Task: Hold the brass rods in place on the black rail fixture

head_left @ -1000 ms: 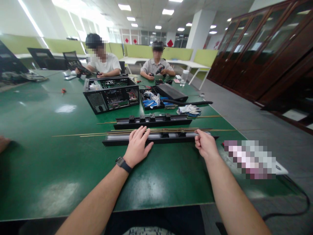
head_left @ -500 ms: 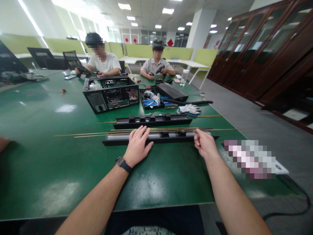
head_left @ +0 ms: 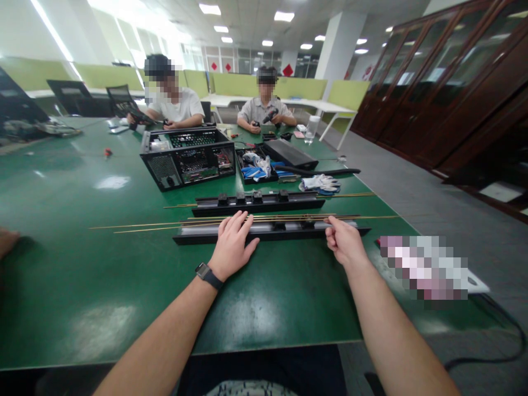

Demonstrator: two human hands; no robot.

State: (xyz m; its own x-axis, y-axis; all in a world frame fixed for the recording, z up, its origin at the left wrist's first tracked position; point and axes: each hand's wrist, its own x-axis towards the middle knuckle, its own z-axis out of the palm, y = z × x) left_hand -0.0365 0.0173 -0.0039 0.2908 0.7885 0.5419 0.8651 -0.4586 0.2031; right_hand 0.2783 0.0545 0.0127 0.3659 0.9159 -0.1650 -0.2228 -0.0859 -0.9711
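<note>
Several thin brass-coloured rods (head_left: 266,219) run lengthwise over a long black channel (head_left: 295,235) in front of me. My left hand (head_left: 233,242) lies over the rods and the channel, fingers stretched out and thumb apart. Toward the channel's right end, my right hand (head_left: 345,239) pinches one thin rod between thumb and forefinger, the other fingers curled. Two rods stick out well past the channel's left end. Behind it is a second black channel (head_left: 258,209) with several dark blocks on top and more rods at its ends.
An open computer case (head_left: 187,159) stands behind the channels. Right of it are a box of gloves (head_left: 256,168), a dark flat case (head_left: 291,154) and another glove pair (head_left: 319,183). Two people sit across the green table (head_left: 103,297). Another person's hand (head_left: 7,241) shows at the left edge.
My right hand has shifted slightly left, and the front rod's left end now reaches farther left. My left hand stays in place.
</note>
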